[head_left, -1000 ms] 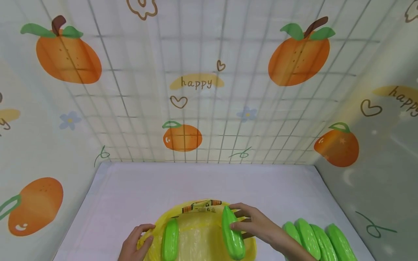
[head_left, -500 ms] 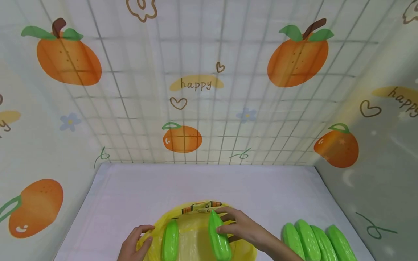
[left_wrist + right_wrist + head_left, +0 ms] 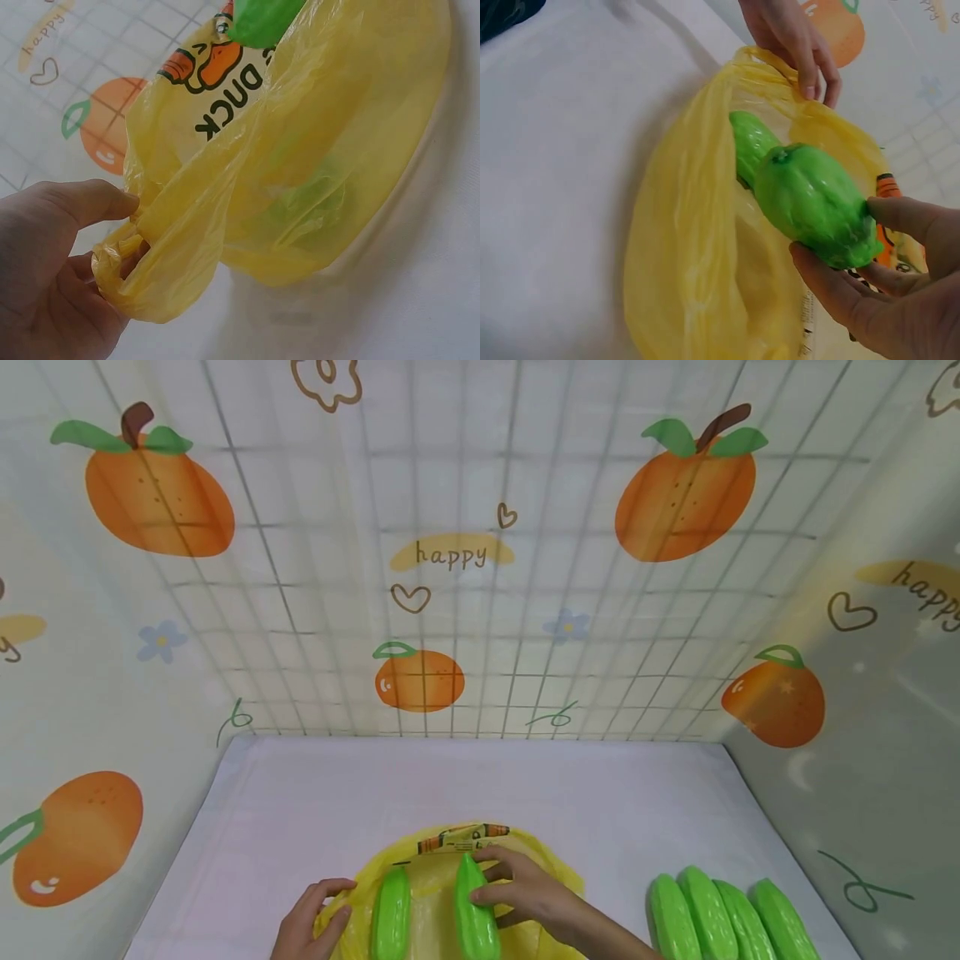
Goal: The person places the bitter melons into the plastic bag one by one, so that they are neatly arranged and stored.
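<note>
One gourd [image 3: 392,914], bright green, glossy and ribbed lengthwise, lies at the left inside the yellow bag [image 3: 352,112]. To its right, a second gourd [image 3: 477,922], just as shiny, is in my grip at the bag's open mouth; its far end tapers to a tip and the blunt end bears a dark spot. I cannot tell whether it touches the plastic. The bag is thin and see-through, printed with a cartoon duck and the word DUCK, and it sits about midway between the left and right edges of the tabletop [image 3: 472,777], well forward of the back edge. Beyond it, four more gourds [image 3: 707,914] lie side by side near the right edge, tips pointing away from me.

The tabletop is pale and plain. Around it, left, back and right, pale walls [image 3: 480,627] carry printed oranges, hearts and "happy", with a grid across the back.

My left hand [image 3: 307,922] pinches the bag's left rim, thumb on one side of the plastic and fingers on the other. My right hand [image 3: 528,889] reaches in slantwise from the near right, the second gourd held between thumb and fingers.
</note>
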A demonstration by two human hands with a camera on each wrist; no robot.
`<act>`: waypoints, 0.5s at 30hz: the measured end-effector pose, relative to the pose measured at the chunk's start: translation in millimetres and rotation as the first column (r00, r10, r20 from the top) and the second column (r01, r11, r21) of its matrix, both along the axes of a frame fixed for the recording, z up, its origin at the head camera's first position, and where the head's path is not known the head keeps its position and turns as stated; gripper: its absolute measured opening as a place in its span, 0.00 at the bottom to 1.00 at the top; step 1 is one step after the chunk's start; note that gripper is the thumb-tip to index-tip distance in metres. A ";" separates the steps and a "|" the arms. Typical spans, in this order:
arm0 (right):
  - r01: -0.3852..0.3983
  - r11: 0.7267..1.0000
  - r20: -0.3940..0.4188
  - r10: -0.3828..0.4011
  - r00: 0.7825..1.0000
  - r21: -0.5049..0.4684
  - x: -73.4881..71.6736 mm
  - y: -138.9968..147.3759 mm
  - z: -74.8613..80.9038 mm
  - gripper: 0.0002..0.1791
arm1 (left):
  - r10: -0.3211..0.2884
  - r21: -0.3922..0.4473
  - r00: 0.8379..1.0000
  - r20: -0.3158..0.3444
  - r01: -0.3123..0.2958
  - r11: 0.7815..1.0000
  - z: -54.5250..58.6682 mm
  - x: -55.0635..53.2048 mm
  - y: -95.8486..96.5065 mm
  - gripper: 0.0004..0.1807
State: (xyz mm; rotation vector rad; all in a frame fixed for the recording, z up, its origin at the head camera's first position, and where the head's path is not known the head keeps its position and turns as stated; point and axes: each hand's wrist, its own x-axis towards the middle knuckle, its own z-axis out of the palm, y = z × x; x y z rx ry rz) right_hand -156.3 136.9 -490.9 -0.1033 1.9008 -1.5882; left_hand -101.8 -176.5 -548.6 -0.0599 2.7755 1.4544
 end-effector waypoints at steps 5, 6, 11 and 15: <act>0.021 1.000 0.031 -0.021 0.999 -0.005 -1.6 -6.0 -8.7 0.34 | 0.001 0.005 1.000 0.007 -0.001 1.000 1.1 0.1 0.7 0.11; 0.024 1.000 0.036 -0.024 0.999 -0.002 -2.0 -7.2 -9.9 0.34 | 0.000 0.005 1.000 0.006 0.000 1.000 1.2 0.2 0.8 0.11; 0.039 0.999 0.054 -0.040 0.998 0.009 -4.2 -15.4 -14.3 0.34 | 0.003 0.003 1.000 -0.007 -0.003 1.000 -0.1 0.3 1.2 0.11; 0.050 0.999 0.065 -0.051 0.997 0.004 -5.4 -24.4 -16.4 0.33 | 0.007 -0.005 1.000 -0.005 -0.007 1.000 -1.6 -1.1 1.1 0.11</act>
